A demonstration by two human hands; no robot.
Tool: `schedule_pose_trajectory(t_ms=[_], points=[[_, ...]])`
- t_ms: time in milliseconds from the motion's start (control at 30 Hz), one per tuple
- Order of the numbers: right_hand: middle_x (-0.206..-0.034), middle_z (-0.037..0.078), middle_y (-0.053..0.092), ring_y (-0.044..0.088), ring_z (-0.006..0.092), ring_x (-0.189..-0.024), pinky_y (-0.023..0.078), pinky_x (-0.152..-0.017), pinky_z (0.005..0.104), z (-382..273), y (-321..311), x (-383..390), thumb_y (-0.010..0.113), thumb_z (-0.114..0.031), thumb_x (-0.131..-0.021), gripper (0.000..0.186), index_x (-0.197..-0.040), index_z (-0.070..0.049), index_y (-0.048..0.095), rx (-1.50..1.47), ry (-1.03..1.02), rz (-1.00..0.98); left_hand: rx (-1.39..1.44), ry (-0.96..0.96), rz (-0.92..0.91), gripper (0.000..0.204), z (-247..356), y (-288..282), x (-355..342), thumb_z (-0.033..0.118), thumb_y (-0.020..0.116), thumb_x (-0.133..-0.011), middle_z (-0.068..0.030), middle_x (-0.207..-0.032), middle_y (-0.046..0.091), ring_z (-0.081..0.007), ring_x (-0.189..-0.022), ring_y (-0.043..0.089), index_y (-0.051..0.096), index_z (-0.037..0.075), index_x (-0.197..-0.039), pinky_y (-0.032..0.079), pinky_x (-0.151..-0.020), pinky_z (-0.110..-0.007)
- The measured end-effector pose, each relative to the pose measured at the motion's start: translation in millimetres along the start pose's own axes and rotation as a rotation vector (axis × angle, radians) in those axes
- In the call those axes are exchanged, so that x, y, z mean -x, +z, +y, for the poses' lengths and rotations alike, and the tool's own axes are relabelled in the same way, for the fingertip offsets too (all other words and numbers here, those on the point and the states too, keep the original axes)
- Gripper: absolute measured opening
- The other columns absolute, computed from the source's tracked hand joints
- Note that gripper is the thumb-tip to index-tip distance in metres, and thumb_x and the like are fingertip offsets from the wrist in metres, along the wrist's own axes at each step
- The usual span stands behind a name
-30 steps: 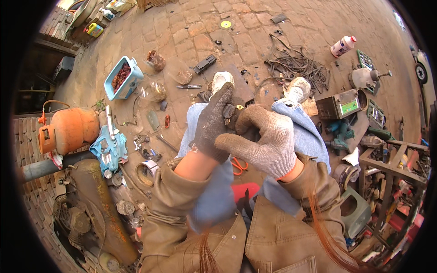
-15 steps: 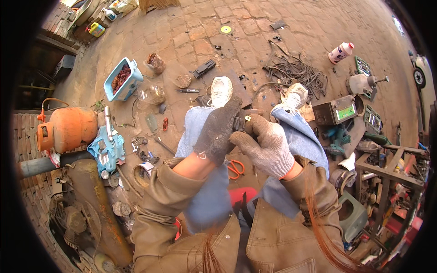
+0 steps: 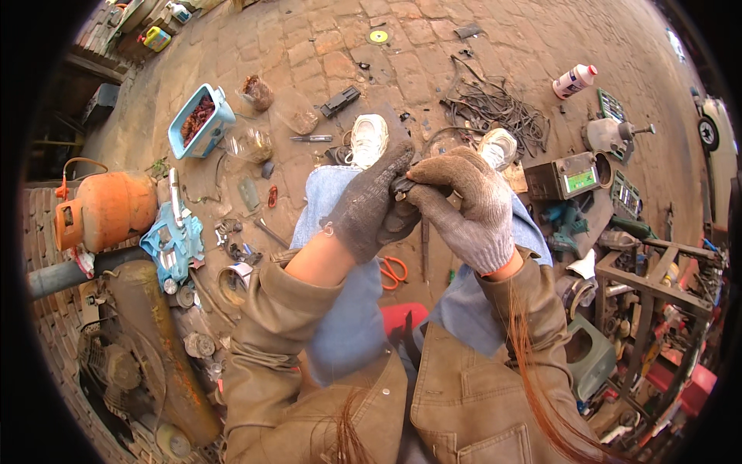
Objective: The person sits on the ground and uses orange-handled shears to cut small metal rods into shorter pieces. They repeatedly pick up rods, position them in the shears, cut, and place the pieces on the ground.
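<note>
Both my hands wear dirty knitted work gloves and meet in front of my knees. My left hand point(image 3: 365, 207), in a blackened glove, is closed round a small dark part point(image 3: 403, 185), mostly hidden by the fingers. My right hand point(image 3: 466, 207), in a greyer glove with brown-stained fingers, pinches the same part from the other side. What kind of part it is cannot be made out. Below my hands lies a tool with orange loop handles point(image 3: 394, 272). A thin dark rod point(image 3: 424, 251) shows between my legs.
A blue tub point(image 3: 201, 124) of reddish-brown scrap stands ahead left, near an orange gas cylinder point(image 3: 116, 209). A tangle of black cables point(image 3: 502, 116) lies beyond my right shoe. To the right are a dark battery-like box point(image 3: 568, 182), a teal power tool point(image 3: 568, 228) and a metal frame point(image 3: 657, 286).
My right fingers have shifted over the small part, and its light-coloured tab no longer shows. My left hand has turned slightly. The thin rod between my legs has come into sight.
</note>
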State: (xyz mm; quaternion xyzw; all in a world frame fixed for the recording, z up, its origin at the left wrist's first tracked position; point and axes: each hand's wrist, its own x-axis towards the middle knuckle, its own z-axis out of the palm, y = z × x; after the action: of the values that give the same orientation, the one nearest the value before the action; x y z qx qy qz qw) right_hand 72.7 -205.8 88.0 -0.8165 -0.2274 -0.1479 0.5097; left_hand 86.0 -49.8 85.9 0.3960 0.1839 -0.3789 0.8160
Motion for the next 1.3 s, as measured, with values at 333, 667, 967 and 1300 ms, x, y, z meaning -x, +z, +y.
schedule_pose_trajectory(t_ms=[333,667,967,1300], points=[[-0.079,0.007,0.064,0.06,0.0107,-0.072,0.049,-0.064,0.0277,-16.3,4.3,7.4,0.075,-0.006,-0.074,0.019,-0.088,0.0,0.063,-0.312,0.498,0.064,-0.557,0.827,0.28,0.049,-20.2,6.0,-7.1,0.048,0.046,-0.099,0.002,-0.06,0.051,-0.007,-0.051,0.045,0.06,0.007,-0.077,0.036,-0.046,-0.024],[-0.06,0.004,0.052,0.049,0.0132,-0.052,0.039,-0.05,0.0279,-0.4,-5.4,10.5,0.056,-0.016,-0.092,0.02,-0.088,0.003,0.059,-0.231,0.298,-0.158,-0.343,0.301,0.247,0.036,-12.0,10.0,3.3,0.043,0.05,-0.098,0.0038,-0.063,0.052,-0.0066,-0.052,0.045,0.061,0.01,-0.088,0.035,-0.046,-0.023],[-0.06,0.005,0.051,0.049,0.0146,-0.052,0.038,-0.049,0.0288,19.5,-9.1,19.9,0.053,-0.021,-0.094,0.025,-0.083,0.001,0.057,-0.081,-0.009,-0.35,-0.104,-0.098,0.078,0.036,-11.4,-2.6,4.9,0.038,0.054,-0.096,0.0016,-0.052,0.046,-0.0087,-0.038,0.039,0.056,0.012,-0.072,0.025,-0.036,-0.022],[-0.07,-0.001,0.052,0.042,0.0051,-0.051,0.029,-0.043,0.0172,8.6,1.8,24.8,0.056,-0.032,-0.097,0.024,-0.088,-0.009,0.053,-0.746,0.881,-0.096,-0.201,0.081,0.216,0.036,-9.0,5.0,-6.8,0.044,0.055,-0.094,0.0,-0.056,0.054,-0.0073,-0.041,0.042,0.06,0.012,-0.078,0.026,-0.037,-0.021]])
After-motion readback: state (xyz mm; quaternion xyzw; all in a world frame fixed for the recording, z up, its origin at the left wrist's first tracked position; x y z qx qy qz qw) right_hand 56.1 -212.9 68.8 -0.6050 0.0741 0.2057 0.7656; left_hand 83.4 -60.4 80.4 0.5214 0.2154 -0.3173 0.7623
